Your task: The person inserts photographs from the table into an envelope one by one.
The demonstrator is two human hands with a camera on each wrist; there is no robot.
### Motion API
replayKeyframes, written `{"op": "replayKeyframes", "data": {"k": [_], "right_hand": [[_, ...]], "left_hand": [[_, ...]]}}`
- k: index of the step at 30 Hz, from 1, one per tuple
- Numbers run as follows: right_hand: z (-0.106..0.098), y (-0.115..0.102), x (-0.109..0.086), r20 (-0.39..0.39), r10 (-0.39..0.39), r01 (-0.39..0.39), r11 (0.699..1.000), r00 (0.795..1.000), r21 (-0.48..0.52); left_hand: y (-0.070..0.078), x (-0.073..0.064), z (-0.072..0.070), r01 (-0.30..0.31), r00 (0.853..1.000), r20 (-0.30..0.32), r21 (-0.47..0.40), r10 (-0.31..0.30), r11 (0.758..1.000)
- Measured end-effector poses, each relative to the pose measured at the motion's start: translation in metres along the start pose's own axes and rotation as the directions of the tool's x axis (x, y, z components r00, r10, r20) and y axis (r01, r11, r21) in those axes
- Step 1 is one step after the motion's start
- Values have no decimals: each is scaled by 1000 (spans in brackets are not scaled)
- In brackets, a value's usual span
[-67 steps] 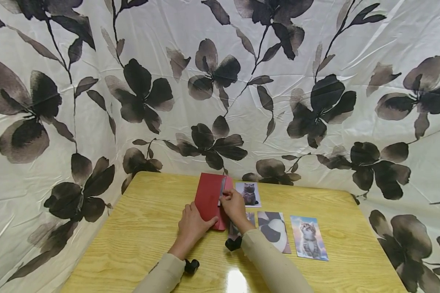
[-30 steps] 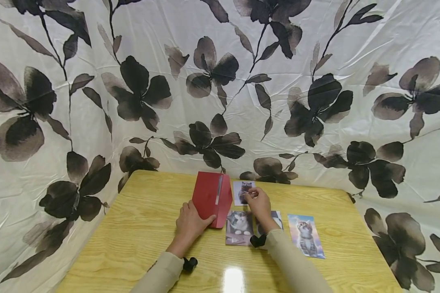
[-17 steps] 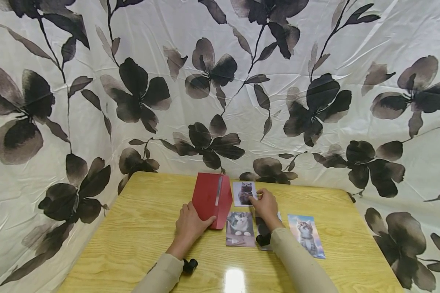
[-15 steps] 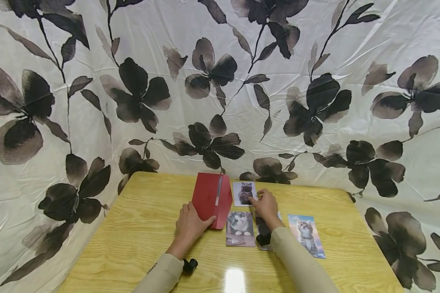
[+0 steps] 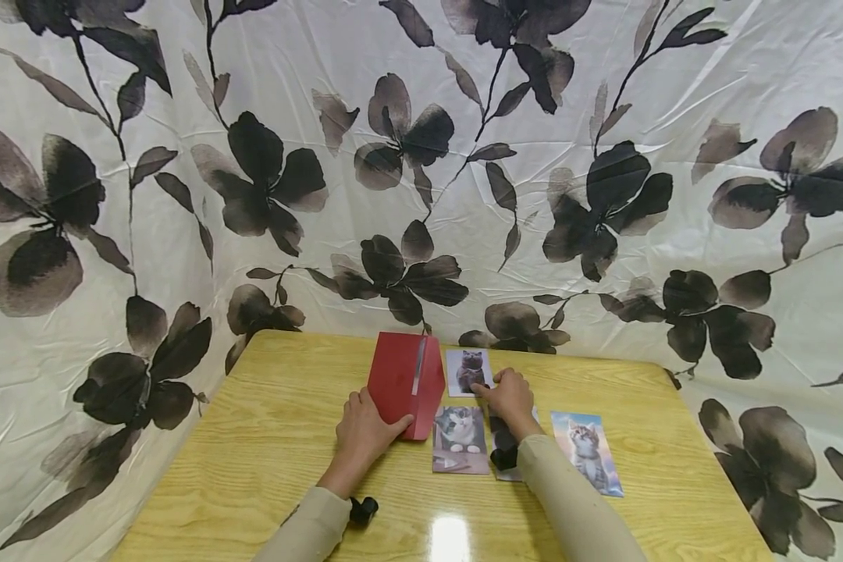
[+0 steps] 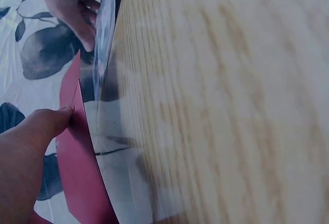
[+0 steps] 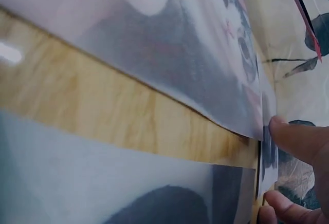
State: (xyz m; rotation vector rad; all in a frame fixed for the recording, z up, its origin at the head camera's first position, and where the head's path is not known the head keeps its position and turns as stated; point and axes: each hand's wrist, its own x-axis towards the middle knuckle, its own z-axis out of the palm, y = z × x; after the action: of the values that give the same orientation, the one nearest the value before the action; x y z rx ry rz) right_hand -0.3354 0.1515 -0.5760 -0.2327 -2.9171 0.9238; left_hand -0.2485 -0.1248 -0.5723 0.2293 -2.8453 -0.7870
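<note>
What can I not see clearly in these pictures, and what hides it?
Head view: the middle lower photo, partly behind the right arm and black wrist camera.
Head view: the inside of the red envelope, mostly covered by its front.
Left wrist view: part of the left hand, cut off by the left edge.

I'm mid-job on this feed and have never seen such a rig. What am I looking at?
No robot here, just a person's two bare hands. The wide picture comes from a camera worn on the head, looking forward and down; the two close ones come from cameras worn on each wrist.

On the wooden table lie a red envelope, a gray cat photo and, nearer the person, a gray-and-white cat photo, a print partly hidden by the right arm, and a tabby kitten photo.

The left hand rests on the envelope. The right hand touches the gray cat photo's corner; whether it pinches it is unclear.
</note>
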Motion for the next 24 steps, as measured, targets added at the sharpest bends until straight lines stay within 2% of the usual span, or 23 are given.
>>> {"op": "replayKeyframes", "data": {"k": [9, 15, 24], "right_hand": [[0, -9, 1, -14, -20, 20, 999, 1000, -31], [1, -12, -2, -6, 5, -5, 998, 1000, -66], [9, -9, -2, -33, 27, -27, 999, 999, -26]], "left_hand": [[-1, 1, 1, -9, 1000, -20, 2, 9, 1000], [-1, 1, 2, -14, 1000, -24, 11, 15, 1000], [-1, -1, 2, -15, 1000, -10, 6, 15, 1000]]}}
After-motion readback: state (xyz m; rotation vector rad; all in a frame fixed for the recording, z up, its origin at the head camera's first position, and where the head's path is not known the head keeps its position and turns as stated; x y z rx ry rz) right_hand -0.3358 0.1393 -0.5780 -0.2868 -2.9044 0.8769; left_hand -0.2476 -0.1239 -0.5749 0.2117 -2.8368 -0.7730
